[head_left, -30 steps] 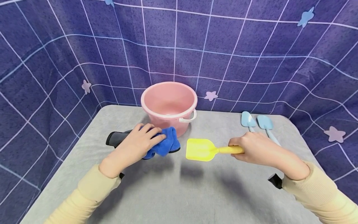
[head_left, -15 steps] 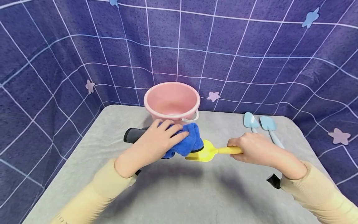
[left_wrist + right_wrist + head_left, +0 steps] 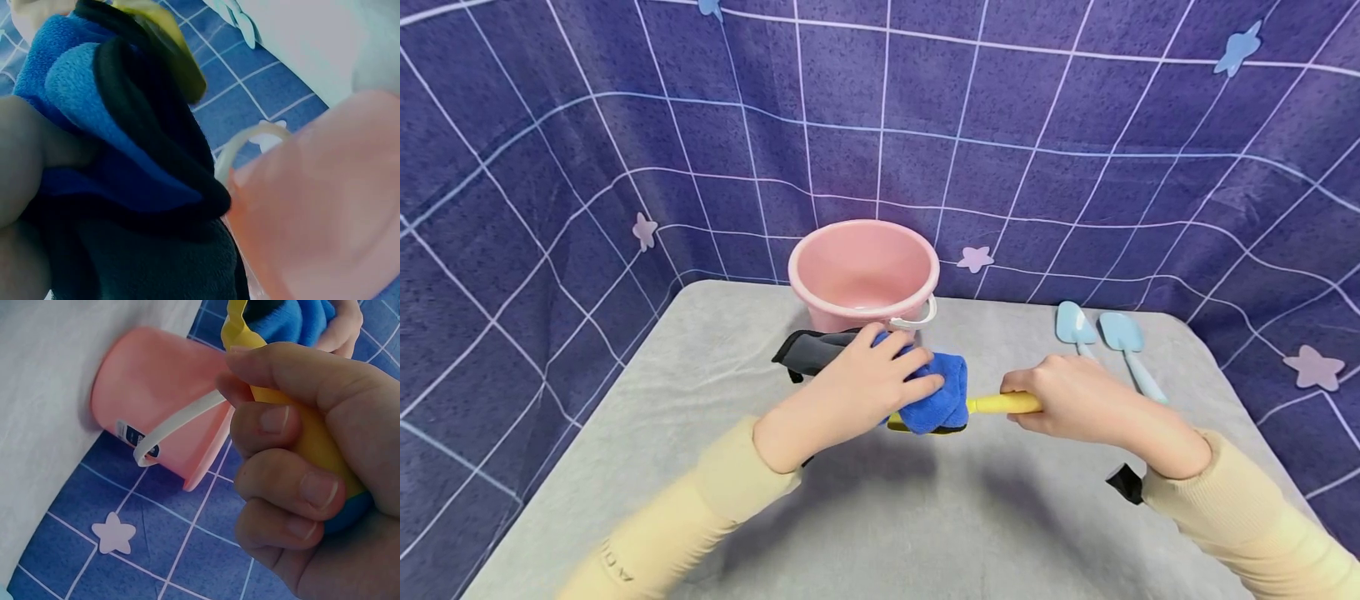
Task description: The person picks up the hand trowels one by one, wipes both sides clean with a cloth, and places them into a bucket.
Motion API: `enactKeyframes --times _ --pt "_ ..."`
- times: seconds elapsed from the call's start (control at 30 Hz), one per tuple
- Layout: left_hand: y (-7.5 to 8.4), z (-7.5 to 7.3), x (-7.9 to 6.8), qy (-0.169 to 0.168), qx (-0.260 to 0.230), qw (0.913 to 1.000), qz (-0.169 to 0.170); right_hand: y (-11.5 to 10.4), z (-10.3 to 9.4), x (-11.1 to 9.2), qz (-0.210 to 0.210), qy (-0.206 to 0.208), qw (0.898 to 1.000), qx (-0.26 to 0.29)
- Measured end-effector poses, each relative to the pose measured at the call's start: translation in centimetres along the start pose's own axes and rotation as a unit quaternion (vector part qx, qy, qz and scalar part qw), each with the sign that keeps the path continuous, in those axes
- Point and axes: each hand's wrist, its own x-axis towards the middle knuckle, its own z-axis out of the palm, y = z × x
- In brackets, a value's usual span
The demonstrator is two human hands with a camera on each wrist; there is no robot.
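My left hand (image 3: 865, 383) grips a blue and dark grey cloth (image 3: 943, 392) with black edging. The cloth lies over the blade of a yellow toy shovel (image 3: 1003, 403), covering most of it in the head view. My right hand (image 3: 1067, 398) holds the shovel by its handle, fingers curled round it, as the right wrist view shows; a blue end (image 3: 350, 514) shows at the handle's base. Shadows beneath suggest that both hands are above the grey surface. Just behind the cloth stands a pink bucket (image 3: 823, 317) with a white handle (image 3: 917, 321).
Two light blue toy shovels (image 3: 1122, 332) lie at the back right of the grey tabletop (image 3: 880, 533). A dark blue gridded curtain (image 3: 1045, 108) with star shapes stands behind and at both sides.
My left hand has moved right with the cloth, from beside the shovel onto its blade. The right hand still holds the shovel in nearly the same place.
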Motion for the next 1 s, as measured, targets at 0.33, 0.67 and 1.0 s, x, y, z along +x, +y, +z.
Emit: enactKeyframes --times 0.33,0.67,1.0 --pt "0.9 0.5 0.6 -0.044 -0.018 0.9989 0.006 -0.2 -0.2 0.0 -0.010 0.009 1.000 -0.022" --pt "1.7 0.9 1.0 -0.042 0.007 0.9989 0.019 -0.2 -0.3 -0.3 -0.002 0.006 0.999 -0.031" --pt "1.7 0.7 1.1 -0.055 0.023 0.9980 0.020 -0.2 -0.6 -0.3 0.000 0.004 0.999 -0.034"
